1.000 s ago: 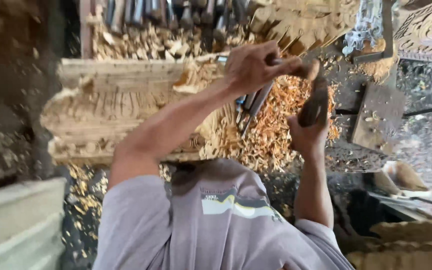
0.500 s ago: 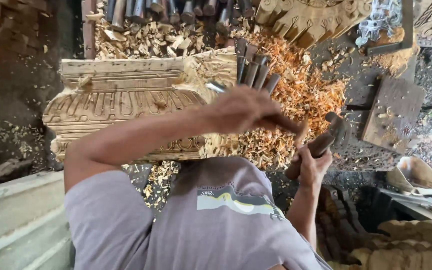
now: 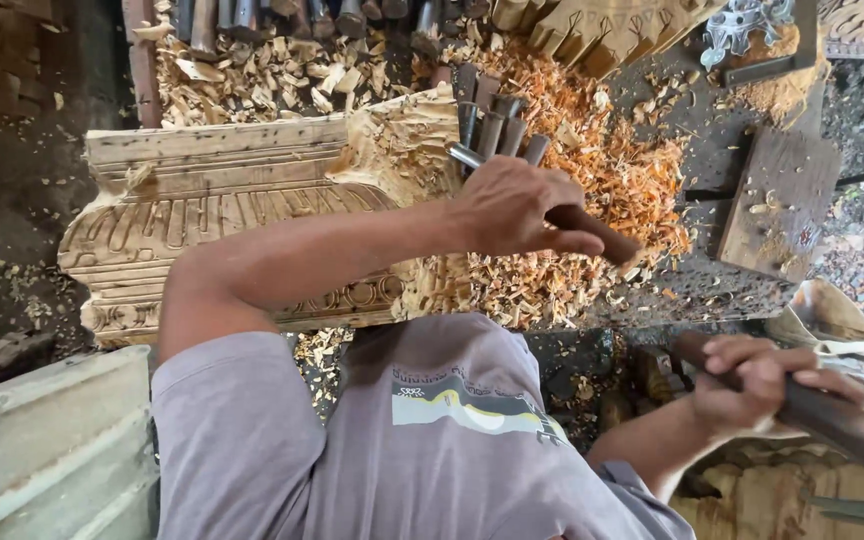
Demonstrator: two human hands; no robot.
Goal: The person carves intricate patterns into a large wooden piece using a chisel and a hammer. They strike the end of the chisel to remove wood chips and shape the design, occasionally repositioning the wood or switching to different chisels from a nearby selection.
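My left hand (image 3: 517, 205) is closed around a chisel (image 3: 600, 234) with a brown wooden handle. Its metal blade (image 3: 463, 155) rests against the right end of a pale carved wooden block (image 3: 202, 225) with fluted and scrolled ornament. My right hand (image 3: 752, 385) grips a dark wooden mallet (image 3: 842, 425) low at the right, well apart from the chisel. My grey shirt (image 3: 402, 440) fills the bottom of the view.
Orange and pale wood shavings (image 3: 602, 150) are heaped right of the block. Several chisels (image 3: 492, 115) lie in the shavings, more tools along the top edge. A dark board (image 3: 777, 200) lies at the right, a grey ridged slab (image 3: 42, 440) at bottom left.
My right hand with the mallet has dropped down and to the right, away from the chisel handle. My left hand stays on the chisel at the block's right end.
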